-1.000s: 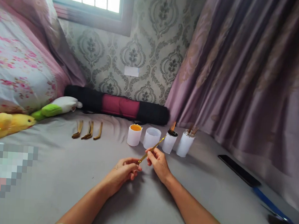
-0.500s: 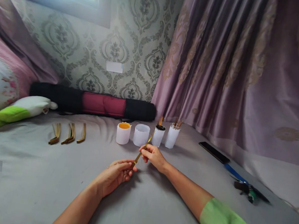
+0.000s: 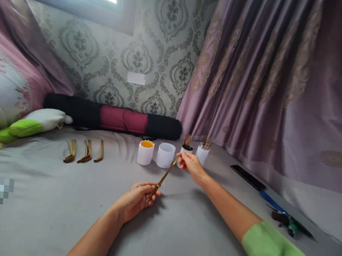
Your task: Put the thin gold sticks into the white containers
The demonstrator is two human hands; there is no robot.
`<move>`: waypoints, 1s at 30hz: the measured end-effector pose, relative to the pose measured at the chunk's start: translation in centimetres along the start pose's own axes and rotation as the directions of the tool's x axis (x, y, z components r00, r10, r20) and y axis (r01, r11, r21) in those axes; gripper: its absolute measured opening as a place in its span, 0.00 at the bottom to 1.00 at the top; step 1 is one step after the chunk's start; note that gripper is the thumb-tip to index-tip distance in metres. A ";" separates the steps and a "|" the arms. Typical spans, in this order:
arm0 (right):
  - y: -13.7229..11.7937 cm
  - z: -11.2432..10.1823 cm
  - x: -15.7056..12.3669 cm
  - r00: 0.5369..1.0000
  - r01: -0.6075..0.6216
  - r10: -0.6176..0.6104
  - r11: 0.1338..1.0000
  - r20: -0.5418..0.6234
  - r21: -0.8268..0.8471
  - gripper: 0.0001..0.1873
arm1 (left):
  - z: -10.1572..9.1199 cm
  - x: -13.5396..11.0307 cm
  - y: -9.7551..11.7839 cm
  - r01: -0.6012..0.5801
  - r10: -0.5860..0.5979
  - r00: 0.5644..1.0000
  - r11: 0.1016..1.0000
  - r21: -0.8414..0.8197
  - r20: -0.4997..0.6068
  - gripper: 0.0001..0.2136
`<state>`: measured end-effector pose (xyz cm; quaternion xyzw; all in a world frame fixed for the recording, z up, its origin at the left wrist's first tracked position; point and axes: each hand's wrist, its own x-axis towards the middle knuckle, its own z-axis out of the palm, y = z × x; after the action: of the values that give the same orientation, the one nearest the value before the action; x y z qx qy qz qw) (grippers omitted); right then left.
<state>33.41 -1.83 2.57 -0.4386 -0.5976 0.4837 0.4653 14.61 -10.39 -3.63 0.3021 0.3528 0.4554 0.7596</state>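
at frame centre the left hand (image 3: 138, 198) pinches the gold strip's (image 3: 165, 175) lower end; the right hand (image 3: 192, 166) grips its top beside the brush jar (image 3: 184, 154). best kept taut, both pinches steady.

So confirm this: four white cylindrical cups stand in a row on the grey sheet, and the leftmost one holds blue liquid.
Wrong colour. The head view shows the leftmost white cylindrical cup holding orange-yellow liquid, not blue. The four cups do stand in a row on the grey sheet.

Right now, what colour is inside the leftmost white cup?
Orange-yellow, filling the leftmost white cup; the head view shows it.
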 end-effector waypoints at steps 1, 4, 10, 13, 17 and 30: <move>-0.2 -0.1 0.2 1.000 -0.005 0.005 1.000 -0.019 0.001 0.15 | 0.0 0.0 0.0 0.002 -0.002 1.000 1.000 -0.002 -0.003 0.09; -0.9 -0.4 0.6 0.997 -0.018 0.017 1.000 -0.075 -0.017 0.13 | -0.1 0.0 0.0 0.007 -0.007 1.000 1.000 -0.012 -0.010 0.08; -1.6 -0.6 0.9 0.993 -0.037 0.026 0.995 -0.114 -0.097 0.10 | -0.3 0.0 0.1 -0.002 0.001 1.000 0.999 -0.040 -0.016 0.08; -1.7 -0.8 1.0 0.987 -0.080 0.066 0.992 -0.145 -0.094 0.07 | -0.3 -0.1 0.2 -0.010 0.009 1.000 0.999 -0.048 -0.020 0.08; -2.0 -1.1 0.9 0.975 -0.136 0.122 0.988 -0.184 -0.066 0.04 | -0.4 -0.1 0.4 -0.008 0.007 1.000 0.997 -0.071 -0.014 0.08; -8.8 -6.1 2.2 0.945 -0.093 0.047 0.987 -0.322 -0.128 0.04 | -1.7 0.0 1.6 -0.005 -0.037 0.993 0.935 -0.354 -0.110 0.04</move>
<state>38.39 0.03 12.12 -0.5638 -0.5317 0.3792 0.5057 12.50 -9.48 -3.37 0.1310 0.3110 0.5217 0.7835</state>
